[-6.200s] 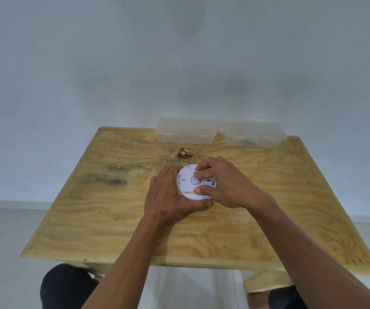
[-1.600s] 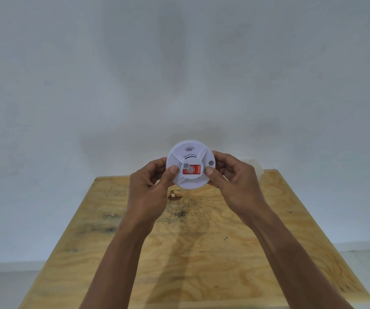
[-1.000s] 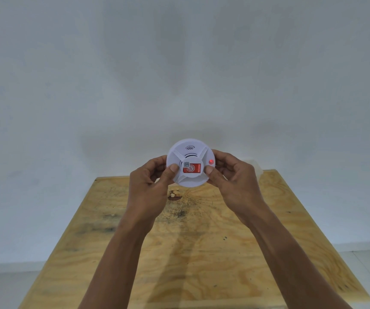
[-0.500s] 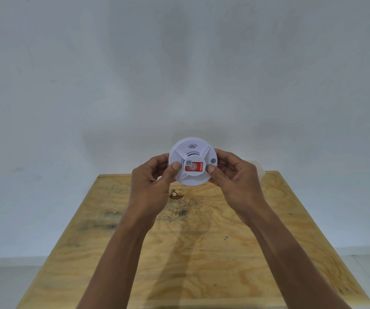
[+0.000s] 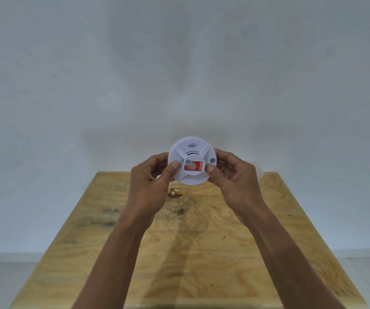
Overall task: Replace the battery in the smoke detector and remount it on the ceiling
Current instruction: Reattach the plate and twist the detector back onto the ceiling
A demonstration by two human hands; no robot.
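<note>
- A pale wall fills the upper part of the view, plain and evenly lit, with faint soft shadows across it.
- The wooden worktop takes up the lower part, its plywood grain showing dark smudges and a knot near the far end. Its far edge runs close to the wall.
- A strip of light floor shows at both sides below the worktop's edges.
- Two bare forearms reach up from the bottom edge and converge above the worktop's far end.
- The left hand has its grip closed on the left rim of the smoke detector, thumb pressed on the front face and fingers curled behind.
- The right hand mirrors it, its grip closed on the right rim, thumb on the front and fingers wrapped around the back.
- The smoke detector is a round white disc held up in the air between both hands, well clear of the worktop, front face turned towards the camera and seen against the wall.
- A red label sits on its raised centre, with a small square code at the label's upper left.
- A small grey button or lamp lies near the right rim, unlit.
- Curved slot marks sit near the top.
</note>
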